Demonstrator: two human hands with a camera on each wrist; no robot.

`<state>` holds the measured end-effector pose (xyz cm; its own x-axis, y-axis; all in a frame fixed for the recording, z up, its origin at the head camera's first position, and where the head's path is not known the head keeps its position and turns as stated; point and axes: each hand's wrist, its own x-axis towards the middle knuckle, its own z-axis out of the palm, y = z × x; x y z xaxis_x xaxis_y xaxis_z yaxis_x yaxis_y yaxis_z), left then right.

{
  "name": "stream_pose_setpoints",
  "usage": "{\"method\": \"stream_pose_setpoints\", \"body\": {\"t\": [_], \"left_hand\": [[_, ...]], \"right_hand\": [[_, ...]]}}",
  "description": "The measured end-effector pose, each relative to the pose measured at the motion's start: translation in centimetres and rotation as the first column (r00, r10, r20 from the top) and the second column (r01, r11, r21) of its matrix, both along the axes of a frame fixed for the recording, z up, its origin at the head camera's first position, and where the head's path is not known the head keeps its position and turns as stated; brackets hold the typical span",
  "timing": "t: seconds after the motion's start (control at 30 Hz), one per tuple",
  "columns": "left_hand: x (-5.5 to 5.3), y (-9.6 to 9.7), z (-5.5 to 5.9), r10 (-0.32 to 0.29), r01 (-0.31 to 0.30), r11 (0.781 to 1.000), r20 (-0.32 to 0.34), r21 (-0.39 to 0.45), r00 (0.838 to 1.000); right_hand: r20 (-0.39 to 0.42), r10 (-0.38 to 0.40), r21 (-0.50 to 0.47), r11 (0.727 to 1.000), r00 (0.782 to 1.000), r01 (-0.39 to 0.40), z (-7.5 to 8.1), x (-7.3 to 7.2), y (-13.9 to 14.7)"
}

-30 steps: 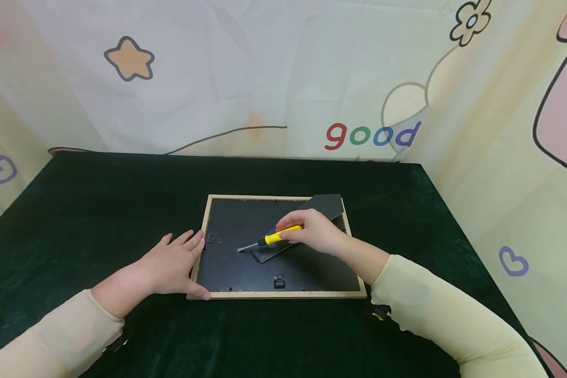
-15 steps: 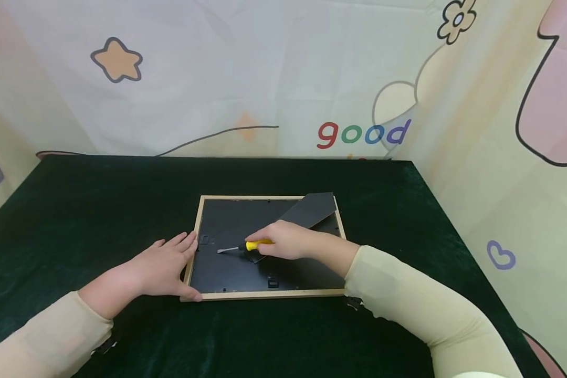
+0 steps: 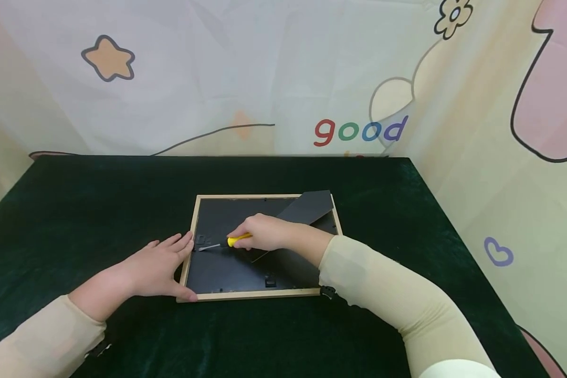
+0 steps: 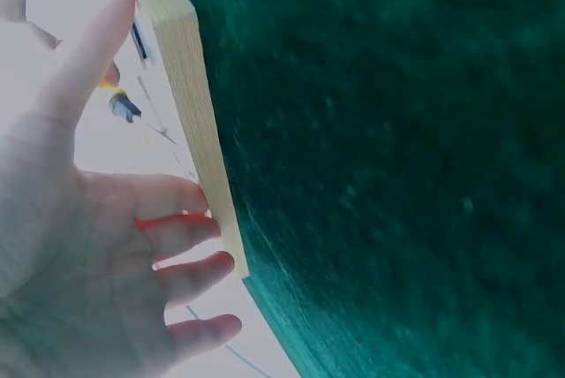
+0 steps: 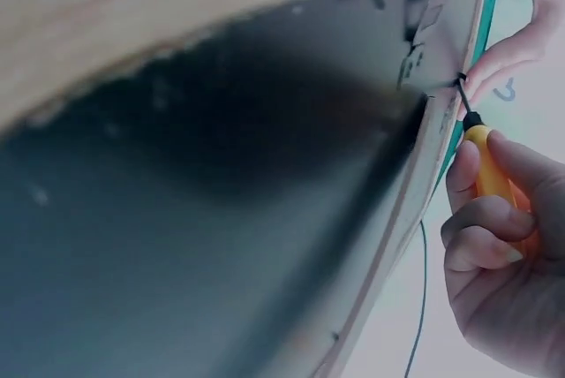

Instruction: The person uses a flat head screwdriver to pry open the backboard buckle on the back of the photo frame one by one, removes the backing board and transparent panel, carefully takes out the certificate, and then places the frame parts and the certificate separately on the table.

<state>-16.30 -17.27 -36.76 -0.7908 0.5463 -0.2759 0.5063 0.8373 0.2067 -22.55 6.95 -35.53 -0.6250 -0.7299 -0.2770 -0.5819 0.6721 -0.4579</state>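
Just left of and below the middle of the head view, a picture frame with a pale wooden rim lies back side up on dark green cloth. The right hand, near the centre, grasps the yellow handle of a screwdriver, fingers curled round it, and its shaft points left over the black backing board. The tip is close to the inner left edge of the rim; whether it touches a small dark tab there, seen at upper right in the right wrist view, I cannot tell. The left hand, left of centre, grasps nothing: its fingers reach out to the rim's left side, with the thumb at the lower left corner. A black stand flap slants toward the upper right, partly behind the right hand. A patterned curtain fills the top.
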Motion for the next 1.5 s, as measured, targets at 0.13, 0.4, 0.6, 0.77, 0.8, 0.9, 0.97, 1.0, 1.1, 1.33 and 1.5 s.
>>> {"method": "stream_pose_setpoints", "body": {"t": [0.13, 0.4, 0.6, 0.77, 0.8, 0.9, 0.97, 1.0, 1.1, 1.33, 1.5], "left_hand": [[-0.1, -0.4, 0.2, -0.014, 0.013, 1.0, 0.013, 0.014, 1.0], [-0.2, -0.3, -0.2, -0.016, 0.015, 0.999, 0.031, 0.031, 0.999], [-0.3, -0.3, 0.0, -0.016, 0.013, 0.999, 0.064, 0.046, 0.998], [-0.5, -0.6, 0.0, -0.025, 0.021, 0.998, 0.086, 0.054, 0.996], [-0.6, -0.7, 0.0, -0.027, 0.021, 0.998, 0.092, 0.056, 0.995], [-0.7, -1.0, 0.0, -0.038, 0.032, 0.998, 0.104, 0.062, 0.994], [-0.8, -1.2, 0.0, -0.045, 0.038, 0.997, 0.112, 0.064, 0.993], [-0.9, -1.3, 0.0, -0.05, 0.043, 0.997, 0.114, 0.064, 0.992], [-0.9, -1.3, 0.0, -0.062, 0.054, 0.996, 0.111, 0.069, 0.992], [-0.9, -1.2, 0.1, -0.065, 0.058, 0.996, 0.098, 0.073, 0.993], [-0.9, -1.2, 0.0, -0.073, 0.069, 0.996, 0.07, 0.062, 0.995]], "right_hand": [[0.027, -0.01, -0.017, 1.0, 1.0, 0.011, -0.2, 0.0, -0.1], [0.023, -0.001, -0.019, 1.0, 1.0, 0.001, -0.5, 0.3, -0.5], [0.031, 0.018, -0.005, 1.0, 0.999, -0.018, -0.2, 0.4, -0.3], [0.017, 0.035, -0.014, 0.999, 0.999, -0.035, -0.2, 0.4, -0.3], [0.009, 0.04, -0.019, 0.999, 0.999, -0.039, -0.2, 0.4, -0.3], [-0.019, 0.038, -0.019, 0.999, 0.999, -0.038, 0.0, 0.4, -0.7], [-0.05, 0.032, -0.004, 0.999, 0.998, -0.032, 0.3, 0.4, -1.1], [-0.074, 0.031, 0.009, 0.999, 0.997, -0.03, 0.5, 0.5, -1.3], [-0.174, 0.046, 0.055, 0.998, 0.984, -0.037, 1.2, 0.5, -2.0], [-0.348, 0.101, 0.141, 0.989, 0.932, -0.054, 2.8, 0.8, -4.1], [-0.395, 0.122, 0.215, 0.976, 0.91, -0.037, 3.6, 1.4, -5.6]]}}
